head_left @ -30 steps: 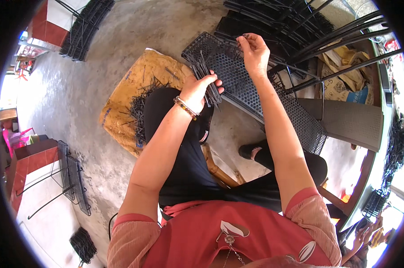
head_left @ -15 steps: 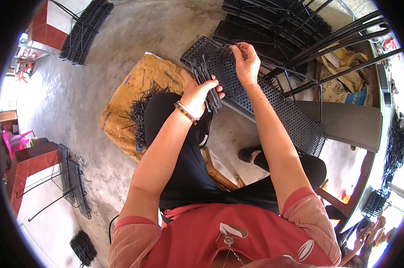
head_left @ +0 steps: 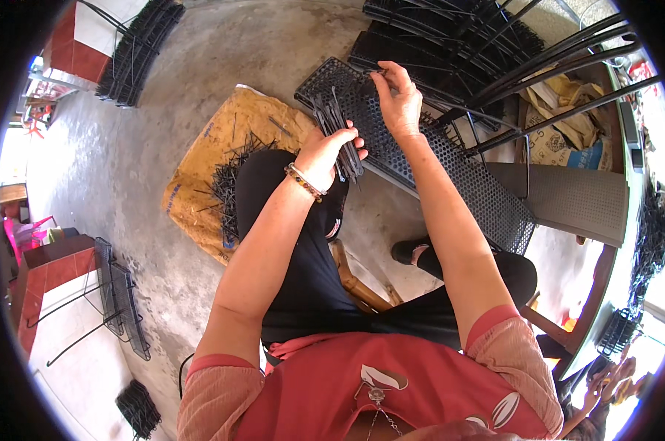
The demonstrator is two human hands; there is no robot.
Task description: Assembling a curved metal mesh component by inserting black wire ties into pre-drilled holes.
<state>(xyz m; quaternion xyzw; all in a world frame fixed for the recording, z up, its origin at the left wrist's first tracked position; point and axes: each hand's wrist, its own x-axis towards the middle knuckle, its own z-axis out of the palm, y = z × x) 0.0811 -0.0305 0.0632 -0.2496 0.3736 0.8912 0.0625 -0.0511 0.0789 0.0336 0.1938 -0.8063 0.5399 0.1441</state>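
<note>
My left hand (head_left: 321, 153) is wrapped round a bundle of thin black strips (head_left: 334, 117), which slants over the near-left side of a black perforated metal panel (head_left: 487, 198). Above the panel's far part, my right hand (head_left: 401, 99) has its thumb and fingertips pressed together; whatever lies between them is too small to make out. A loose pile of similar black strips (head_left: 233, 173) lies on a flattened yellow-brown sack (head_left: 192, 198) on the floor, left of my knee.
Black racks with long rods (head_left: 450, 62) stand at the far right, close to my right hand. A grey perforated panel (head_left: 575, 202) adjoins the black one. More black racks (head_left: 137, 55) lean at the far left. Another person's hands (head_left: 615, 386) show at the right edge.
My right hand has shifted slightly left and away from me, fingertips still together. The left hand keeps the bundle in nearly the same place.
</note>
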